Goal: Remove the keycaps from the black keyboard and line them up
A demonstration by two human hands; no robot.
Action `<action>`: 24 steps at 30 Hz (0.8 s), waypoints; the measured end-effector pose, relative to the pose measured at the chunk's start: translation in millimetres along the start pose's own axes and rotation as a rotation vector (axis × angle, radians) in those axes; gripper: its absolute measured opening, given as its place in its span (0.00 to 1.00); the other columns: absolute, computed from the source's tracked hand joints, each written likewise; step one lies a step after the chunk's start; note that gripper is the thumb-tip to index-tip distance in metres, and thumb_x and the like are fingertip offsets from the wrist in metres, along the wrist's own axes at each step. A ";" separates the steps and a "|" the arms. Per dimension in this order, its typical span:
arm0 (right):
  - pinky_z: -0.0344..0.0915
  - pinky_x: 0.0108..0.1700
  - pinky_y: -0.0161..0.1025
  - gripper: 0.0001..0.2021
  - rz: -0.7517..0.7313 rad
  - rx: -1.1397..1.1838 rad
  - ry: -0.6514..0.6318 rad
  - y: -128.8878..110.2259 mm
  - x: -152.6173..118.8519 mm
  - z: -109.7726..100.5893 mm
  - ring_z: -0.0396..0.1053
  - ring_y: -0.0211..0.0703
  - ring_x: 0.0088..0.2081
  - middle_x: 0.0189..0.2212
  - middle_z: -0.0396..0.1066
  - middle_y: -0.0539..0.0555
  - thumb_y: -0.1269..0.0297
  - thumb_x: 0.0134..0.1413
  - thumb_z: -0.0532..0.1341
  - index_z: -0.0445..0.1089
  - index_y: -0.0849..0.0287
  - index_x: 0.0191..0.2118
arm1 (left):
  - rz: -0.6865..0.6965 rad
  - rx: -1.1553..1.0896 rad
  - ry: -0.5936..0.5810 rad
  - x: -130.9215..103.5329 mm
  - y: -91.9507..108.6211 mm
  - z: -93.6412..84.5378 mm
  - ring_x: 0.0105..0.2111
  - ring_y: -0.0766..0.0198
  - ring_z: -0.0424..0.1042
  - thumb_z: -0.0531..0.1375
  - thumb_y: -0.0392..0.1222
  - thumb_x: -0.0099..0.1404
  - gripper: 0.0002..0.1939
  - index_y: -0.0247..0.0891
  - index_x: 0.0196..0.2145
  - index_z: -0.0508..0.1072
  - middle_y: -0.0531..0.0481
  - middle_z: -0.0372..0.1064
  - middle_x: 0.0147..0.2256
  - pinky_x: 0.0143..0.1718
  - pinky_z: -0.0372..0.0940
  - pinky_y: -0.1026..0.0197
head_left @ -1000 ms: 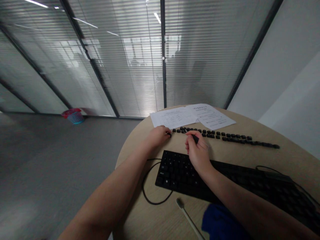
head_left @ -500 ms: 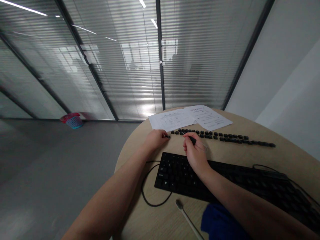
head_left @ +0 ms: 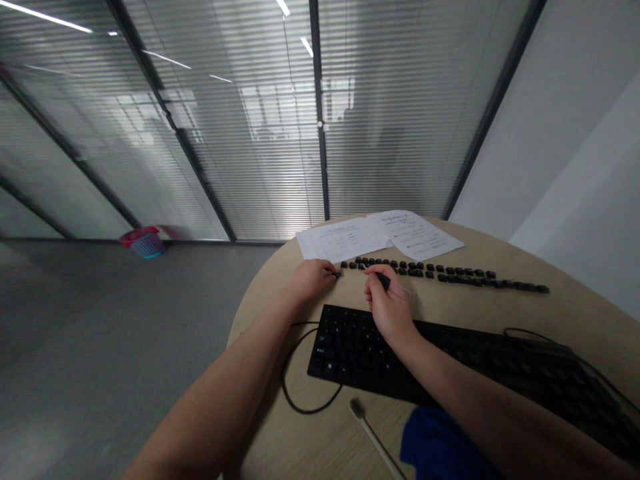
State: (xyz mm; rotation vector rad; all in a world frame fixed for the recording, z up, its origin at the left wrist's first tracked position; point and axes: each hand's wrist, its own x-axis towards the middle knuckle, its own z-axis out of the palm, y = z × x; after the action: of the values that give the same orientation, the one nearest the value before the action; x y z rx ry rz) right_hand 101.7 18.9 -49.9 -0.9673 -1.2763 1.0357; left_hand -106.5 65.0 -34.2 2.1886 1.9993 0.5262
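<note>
My left hand [head_left: 311,279] rests on the table beyond the keyboard's left end, its fingers pinched on a small black keycap [head_left: 338,273] at the left end of the keycap rows. To its right, my right hand [head_left: 389,300] is closed around a black-handled tool [head_left: 383,280], whose tip is too small to make out. Two rows of loose black keycaps [head_left: 463,272] run rightward behind the hands. The black keyboard [head_left: 350,347] lies in front, partly covered by my right forearm.
Printed papers [head_left: 345,239] lie at the table's [head_left: 270,287] far edge. A cable [head_left: 287,393] loops left of the keyboard. Near the front are a brush [head_left: 373,437] and a blue cloth [head_left: 440,447]. A basket [head_left: 147,245] stands on the floor at left.
The whole view has shifted very slightly. Both hands hold nearly the same positions and grips.
</note>
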 end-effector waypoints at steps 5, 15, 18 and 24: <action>0.57 0.26 0.37 0.12 -0.009 0.006 -0.001 -1.1 -0.5 0.5 0.62 0.41 0.26 0.25 0.64 0.47 0.50 0.63 0.59 0.71 0.52 0.42 | 0.044 -0.021 -0.029 -2.3 1.5 0.7 0.36 0.56 0.78 0.65 0.40 0.63 0.10 0.43 0.42 0.83 0.50 0.82 0.35 0.36 0.67 0.60; 0.58 0.27 0.37 0.12 -0.020 0.015 0.003 -3.1 -1.4 0.2 0.62 0.41 0.26 0.25 0.64 0.47 0.50 0.63 0.59 0.71 0.52 0.41 | 0.101 -0.024 -0.035 0.2 1.1 3.3 0.35 0.57 0.77 0.66 0.41 0.64 0.07 0.43 0.40 0.83 0.50 0.81 0.36 0.35 0.66 0.60; 0.58 0.27 0.37 0.12 -0.033 0.030 0.010 -3.3 -1.7 0.1 0.62 0.41 0.26 0.25 0.63 0.47 0.50 0.63 0.59 0.71 0.52 0.42 | 0.115 -0.013 -0.029 2.3 -2.5 2.2 0.37 0.57 0.78 0.66 0.39 0.64 0.10 0.45 0.43 0.83 0.50 0.82 0.38 0.38 0.68 0.60; 0.59 0.26 0.37 0.14 -0.051 0.019 0.014 -3.6 -1.8 -0.1 0.62 0.41 0.26 0.25 0.65 0.48 0.47 0.63 0.59 0.71 0.52 0.42 | 0.161 0.031 -0.018 8.6 -6.9 1.9 0.46 0.53 0.78 0.63 0.37 0.67 0.12 0.44 0.46 0.83 0.48 0.82 0.46 0.49 0.69 0.57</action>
State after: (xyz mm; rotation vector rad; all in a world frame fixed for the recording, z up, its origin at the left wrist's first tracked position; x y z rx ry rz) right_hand 102.1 16.2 -46.9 -0.9217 -1.2712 0.9978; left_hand -111.8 74.5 -36.7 2.3772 1.8451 0.4951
